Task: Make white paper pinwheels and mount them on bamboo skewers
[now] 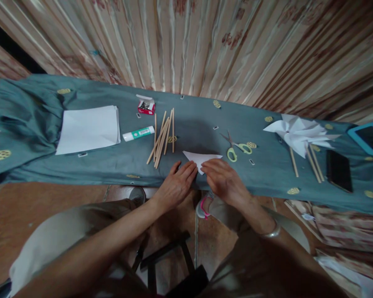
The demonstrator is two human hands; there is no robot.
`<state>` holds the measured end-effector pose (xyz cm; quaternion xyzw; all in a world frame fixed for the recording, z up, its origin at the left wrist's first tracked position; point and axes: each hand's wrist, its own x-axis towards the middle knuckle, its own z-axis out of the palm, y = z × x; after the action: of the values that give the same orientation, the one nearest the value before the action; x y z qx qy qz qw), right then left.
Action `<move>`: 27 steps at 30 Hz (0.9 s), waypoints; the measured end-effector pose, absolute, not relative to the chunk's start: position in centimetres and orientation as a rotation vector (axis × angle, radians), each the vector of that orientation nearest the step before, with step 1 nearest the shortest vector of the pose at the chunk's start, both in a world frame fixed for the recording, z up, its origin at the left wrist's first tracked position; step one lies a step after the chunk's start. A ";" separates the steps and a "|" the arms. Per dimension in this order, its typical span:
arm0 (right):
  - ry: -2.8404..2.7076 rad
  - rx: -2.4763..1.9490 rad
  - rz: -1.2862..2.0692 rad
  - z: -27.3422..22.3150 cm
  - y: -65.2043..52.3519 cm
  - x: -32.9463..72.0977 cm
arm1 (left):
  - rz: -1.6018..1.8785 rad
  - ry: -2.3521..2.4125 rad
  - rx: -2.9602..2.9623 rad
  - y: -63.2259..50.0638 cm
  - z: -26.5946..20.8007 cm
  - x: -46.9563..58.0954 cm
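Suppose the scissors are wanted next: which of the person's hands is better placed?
Probably the right hand: it is nearer the scissors, which lie on its side of the folded paper. The left hand is farther away, toward the sticks. Both hands are on the paper.

The folded paper (202,158) I hold is matt and smooth, like the stacked sheets (88,130) and the paper pinwheels (294,128). My sticks (162,142) are bare, unvarnished-looking wood. The glue stick (139,133) is smooth plastic; the small box (146,108), printed card with metallic glints inside. Scissors (235,145): metal blades, plastic handles. My bracelet (272,232) is shiny metal. Phone (338,170): dark, glossy face. The table cover (199,116) is soft cloth, wrinkled in places; the curtain (186,45), pleated fabric with a satiny sheen. Floor (49,198): smooth tile, faintly glossy.
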<state>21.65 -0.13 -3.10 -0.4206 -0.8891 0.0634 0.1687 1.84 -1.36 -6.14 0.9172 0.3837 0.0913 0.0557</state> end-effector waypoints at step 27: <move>-2.619 -1.141 0.251 -4.4 -1.1 23.2 | 0.316 1.154 2.783 -1.1 -6.5 1.6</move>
<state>23.19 -1.12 -4.40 -0.3941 -0.9047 0.0867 0.1364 1.57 -1.10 -6.50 0.9173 0.3802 0.1041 0.0563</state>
